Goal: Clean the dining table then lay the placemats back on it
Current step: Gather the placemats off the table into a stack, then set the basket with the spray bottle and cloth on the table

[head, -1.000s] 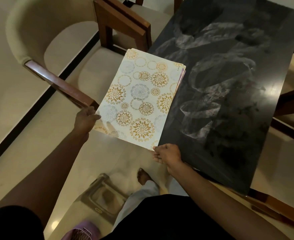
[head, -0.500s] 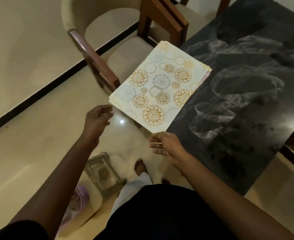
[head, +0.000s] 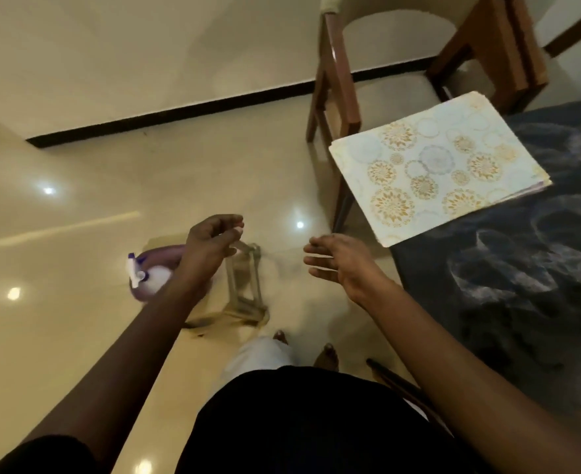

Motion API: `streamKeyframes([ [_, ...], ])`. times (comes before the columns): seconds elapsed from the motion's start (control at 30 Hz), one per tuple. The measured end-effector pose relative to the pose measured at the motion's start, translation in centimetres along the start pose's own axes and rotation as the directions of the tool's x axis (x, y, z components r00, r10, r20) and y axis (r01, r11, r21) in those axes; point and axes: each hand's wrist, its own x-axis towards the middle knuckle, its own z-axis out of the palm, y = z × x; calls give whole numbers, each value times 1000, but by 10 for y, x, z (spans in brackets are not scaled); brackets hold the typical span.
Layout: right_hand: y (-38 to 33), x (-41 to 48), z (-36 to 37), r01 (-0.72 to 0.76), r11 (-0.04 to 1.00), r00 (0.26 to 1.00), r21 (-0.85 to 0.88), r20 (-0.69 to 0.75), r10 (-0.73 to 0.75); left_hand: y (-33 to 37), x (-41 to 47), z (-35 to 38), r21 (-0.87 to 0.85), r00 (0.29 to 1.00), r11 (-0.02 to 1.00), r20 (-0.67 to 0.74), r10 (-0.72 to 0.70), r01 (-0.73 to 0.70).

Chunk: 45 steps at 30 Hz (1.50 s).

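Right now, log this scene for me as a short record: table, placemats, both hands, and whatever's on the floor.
table: dark top, whitish smears across it
placemats: patterned stack on the table corner, near edge overhanging the floor
left hand: over the floor, fingers loosely curled, holding nothing
right hand: fingers straight, empty, apart from the placemats
spray bottle: on the floor, partly behind the left arm
stand: small, see-through, on the floor beside the spray bottle
chair: wooden, beyond the placemats
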Motion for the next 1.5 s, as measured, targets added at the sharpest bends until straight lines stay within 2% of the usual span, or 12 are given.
streamKeyframes([
  [0.17,26,6,59,-43,995,996,-92,70,49,-45,-29,-82,-42,978,993,-176,-112,106],
  [0.33,59,20,129,-111,979,989,-173,81,126,-88,-40,-164,-103,943,980,-274,-190,168],
  [0.47,80,39,184,-148,961,985,-235,48,164,-120,-26,-221,-121,926,965,-273,-260,235],
  [0.7,121,95,260,-220,954,975,-202,-66,211,-170,27,-301,-168,892,921,-237,-384,352],
  [1.0,145,159,292,-247,913,966,-324,-157,205,-193,93,-304,-278,798,787,-101,-595,551],
  [1.2,153,183,302,-291,861,956,-417,-157,247,-201,119,-294,-345,756,723,-56,-652,598],
  [1.33,159,194,306,-283,837,959,-469,-151,240,-202,129,-292,-337,752,717,-39,-658,610],
  [1.5,166,207,304,-283,849,959,-446,-160,235,-199,136,-291,-342,740,704,-35,-672,623],
])
